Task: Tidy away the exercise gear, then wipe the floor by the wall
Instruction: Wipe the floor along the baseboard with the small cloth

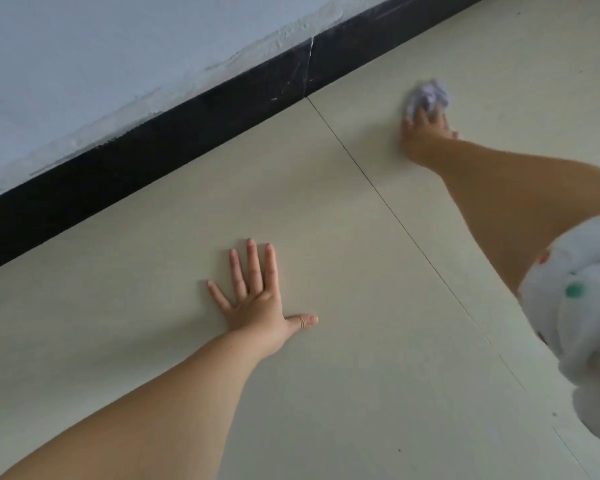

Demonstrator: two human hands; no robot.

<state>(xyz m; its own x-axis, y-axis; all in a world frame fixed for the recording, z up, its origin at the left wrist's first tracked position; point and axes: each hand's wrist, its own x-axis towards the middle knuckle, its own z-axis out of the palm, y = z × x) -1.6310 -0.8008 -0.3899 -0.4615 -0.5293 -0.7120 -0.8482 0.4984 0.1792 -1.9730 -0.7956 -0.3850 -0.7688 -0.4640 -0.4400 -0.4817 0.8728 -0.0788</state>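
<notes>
Two bare hands were in view, both down on the floor (343,254), a pale beige tiled surface. The left hand (257,303) lay flat on a tile, palm down, its five fingers (253,265) straight and spread, the thumb stuck out to the side; it held nothing. The left forearm ran back toward the lower left corner.

The right hand (425,131) was stretched out well apart from the left, farther along the floor and nearer the wall (118,64). It pressed on one crumpled white cloth (428,93), which sat on the floor under and just beyond the fingertips. That part of the picture was blurred, but the fingers appeared curled over the near edge of the cloth, gripping it against the tile. The cloth lay near the one black skirting board (153,150) without touching it, a strip of bare tile lying between them.

One thin dark grout line (378,192) ran diagonally from the foot of the skirting board down toward the lower right, passing between the two hands. A second, fainter joint showed at the lower right edge. The skirting board had one pale vertical seam, where the grout line met it. Above it the wall was whitish, with rough, uneven paint along its lower edge.

At the right edge one loose white sleeve (575,306) covered the upper right arm, with a green dot and a small reddish mark on it.
</notes>
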